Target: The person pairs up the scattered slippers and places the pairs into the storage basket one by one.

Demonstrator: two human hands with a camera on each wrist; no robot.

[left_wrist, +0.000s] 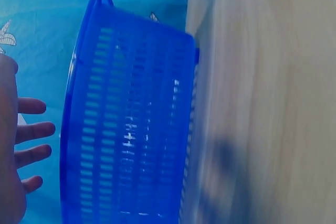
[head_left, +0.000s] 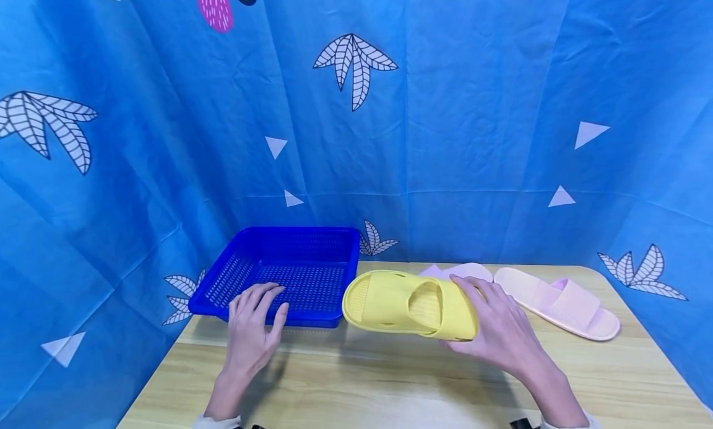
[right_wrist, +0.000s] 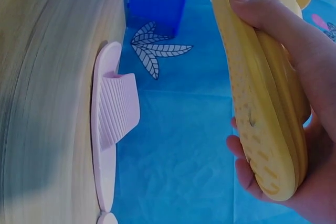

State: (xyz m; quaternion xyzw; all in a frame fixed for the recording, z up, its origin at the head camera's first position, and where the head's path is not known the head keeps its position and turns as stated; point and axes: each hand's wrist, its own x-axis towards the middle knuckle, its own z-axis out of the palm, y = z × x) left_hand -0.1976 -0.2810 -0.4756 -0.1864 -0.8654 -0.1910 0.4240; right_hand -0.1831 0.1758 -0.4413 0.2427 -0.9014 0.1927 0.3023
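Note:
My right hand point(head_left: 496, 324) grips a yellow slipper point(head_left: 390, 299) by its right end, holding it above the table. In the right wrist view, the thumb lies along one side of the yellow slipper point(right_wrist: 262, 98) and the fingers wrap under it. It looks thick there; whether a second slipper is pressed against it I cannot tell. Near the front left of a blue perforated basket point(head_left: 348, 293), my left hand point(head_left: 253, 330) hovers with loosely bent fingers and holds nothing. Those fingers point(left_wrist: 34, 129) are apart from the basket's side point(left_wrist: 131, 119) in the left wrist view.
Two pale pink slippers lie at the back right of the wooden table point(head_left: 390, 392). One pink slipper point(head_left: 562, 302) shows fully; the other pink slipper point(head_left: 470, 270) is partly behind the yellow one. A blue patterned curtain point(head_left: 462, 138) hangs behind and at both sides.

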